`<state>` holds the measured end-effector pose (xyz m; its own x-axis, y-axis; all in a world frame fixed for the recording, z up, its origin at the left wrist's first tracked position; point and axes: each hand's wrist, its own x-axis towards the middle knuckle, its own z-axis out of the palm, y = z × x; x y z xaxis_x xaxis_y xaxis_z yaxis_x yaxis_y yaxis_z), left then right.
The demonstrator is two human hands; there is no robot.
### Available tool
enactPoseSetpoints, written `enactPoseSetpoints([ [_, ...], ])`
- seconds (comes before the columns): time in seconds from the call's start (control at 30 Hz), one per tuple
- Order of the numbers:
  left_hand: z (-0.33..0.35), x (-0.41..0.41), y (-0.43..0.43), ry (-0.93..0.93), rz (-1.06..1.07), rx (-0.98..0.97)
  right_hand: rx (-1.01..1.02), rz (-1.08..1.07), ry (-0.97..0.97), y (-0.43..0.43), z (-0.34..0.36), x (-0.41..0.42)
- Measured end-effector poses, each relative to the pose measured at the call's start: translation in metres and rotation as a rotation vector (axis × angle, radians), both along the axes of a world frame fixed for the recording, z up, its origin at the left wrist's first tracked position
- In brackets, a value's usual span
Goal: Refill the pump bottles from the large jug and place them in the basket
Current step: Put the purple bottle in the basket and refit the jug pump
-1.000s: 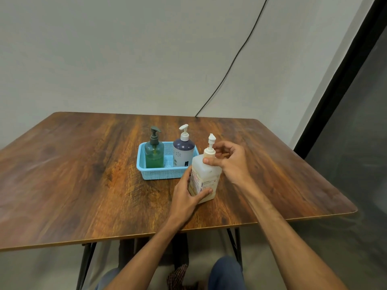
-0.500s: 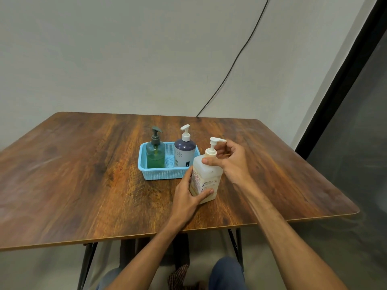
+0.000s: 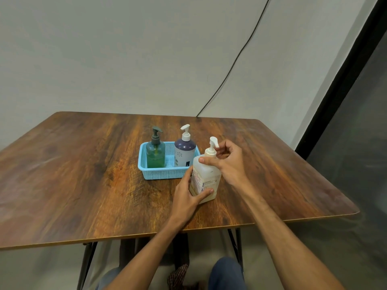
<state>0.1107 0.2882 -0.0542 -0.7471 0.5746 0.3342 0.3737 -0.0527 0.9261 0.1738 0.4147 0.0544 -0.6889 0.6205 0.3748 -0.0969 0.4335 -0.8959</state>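
A translucent cream pump bottle with a white pump head stands on the wooden table, just right of the basket's front corner. My left hand grips its lower body. My right hand pinches the pump collar at the bottle's neck, fingers curled behind the nozzle. A light blue basket holds a green bottle with a grey pump and a purple-and-white bottle with a white pump, both upright. No large jug is in view.
A black cable runs down the wall to the table's back edge. A dark frame stands at the right. My knees and the table legs show below the front edge.
The pump nozzle has turned under my right hand's fingers, from pointing right half a second ago to pointing toward the camera-right. The bottle, my left hand and the basket stayed put.
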Motion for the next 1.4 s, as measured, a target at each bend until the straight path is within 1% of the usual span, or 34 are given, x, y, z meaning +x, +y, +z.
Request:
enactPoseSetpoints([
  [0.07, 0.001, 0.000, 0.000, -0.007, -0.002, 0.002, 0.018, 0.021, -0.014, 0.000, 0.000, 0.000],
  [0.17, 0.002, 0.001, 0.000, -0.006, -0.001, 0.005, 0.010, 0.092, -0.086, 0.005, 0.004, 0.005],
  [0.23, 0.002, 0.001, 0.000, 0.002, -0.001, 0.007, 0.028, 0.096, -0.112, 0.008, 0.004, 0.006],
  [0.3, 0.003, 0.001, 0.000, 0.007, -0.002, 0.007, 0.054, 0.055, -0.098, 0.007, 0.004, 0.004],
  [0.4, 0.002, 0.001, -0.001, 0.007, -0.004, 0.002, 0.029, 0.010, -0.043, 0.004, 0.001, -0.001],
  [0.47, 0.002, 0.001, -0.001, 0.004, -0.006, -0.002, 0.024, 0.033, -0.044, 0.003, 0.001, 0.001],
  [0.6, 0.000, 0.000, 0.000, 0.000, -0.005, -0.005, 0.054, 0.110, -0.107, 0.007, 0.003, 0.005],
  [0.9, -0.001, -0.001, 0.001, -0.002, 0.001, 0.001, 0.106, -0.056, -0.021, 0.003, 0.000, -0.001],
  [1.03, 0.001, 0.000, 0.000, 0.002, 0.006, -0.007, 0.053, 0.041, -0.047, 0.004, 0.002, 0.008],
  [1.1, 0.002, 0.000, -0.001, -0.004, 0.001, -0.011, -0.018, 0.104, -0.059, 0.010, -0.003, 0.018],
  [1.23, 0.004, 0.002, -0.002, 0.003, -0.018, -0.016, -0.167, 0.155, -0.048, 0.022, -0.025, 0.041],
  [1.33, 0.004, 0.003, -0.003, 0.016, 0.012, -0.026, -0.204, 0.231, -0.114, 0.027, -0.043, 0.049],
  [1.4, 0.007, 0.001, -0.004, 0.025, 0.047, -0.032, -0.194, 0.290, -0.178, 0.030, -0.052, 0.046],
])
